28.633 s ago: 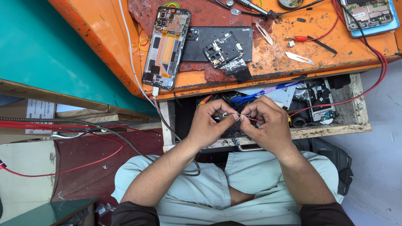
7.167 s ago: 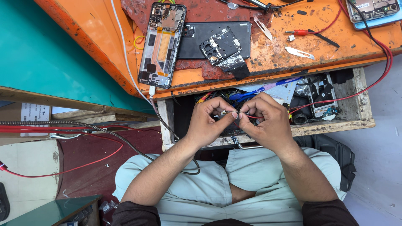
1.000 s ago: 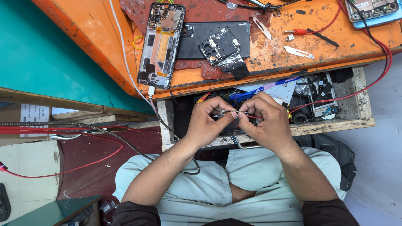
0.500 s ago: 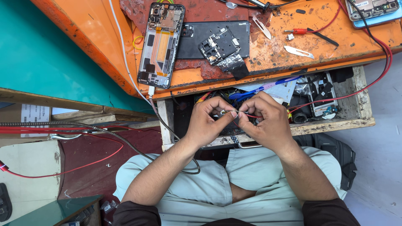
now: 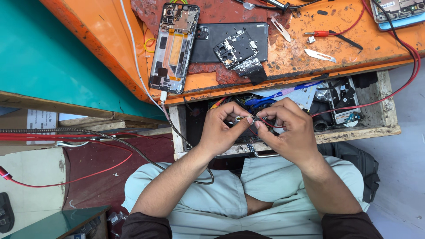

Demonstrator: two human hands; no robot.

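I see my left hand (image 5: 221, 130) and my right hand (image 5: 287, 132) meeting over the open wooden drawer (image 5: 363, 130), and pinched between them is a small thin metal part (image 5: 246, 118). The left thumb and forefinger are clamped on its left end; the fingers (image 5: 265, 124) of the right hand are closed on its right end, where a thin red wire (image 5: 270, 126) loops out below them. I cannot tell just what kind of part it is, it is too small.

Just behind the fingers, inside the drawer, lie a blue-handled toothbrush (image 5: 283, 92), a white paper sheet and dark phone parts in a heap. Beyond that is the worn orange desk (image 5: 367, 48), its paint scuffed and stained. To the upper left of the fingers an opened phone with its orange and black insides showing (image 5: 173, 48) lies on the desk, a grey braided cable (image 5: 175, 128) running from its lower end past my left wrist. Beside it sits a black phone back cover (image 5: 208, 44) with a small black circuit frame (image 5: 234, 46) on it. Further right lie metal tweezers (image 5: 319, 55) and a red-handled screwdriver (image 5: 319, 33). A red cable (image 5: 407, 75) curves down the right edge into the drawer.

Below the fingers is my lap in pale green trousers (image 5: 212, 199). Far left stands a teal panel (image 5: 48, 57), with a grey floor on the right.
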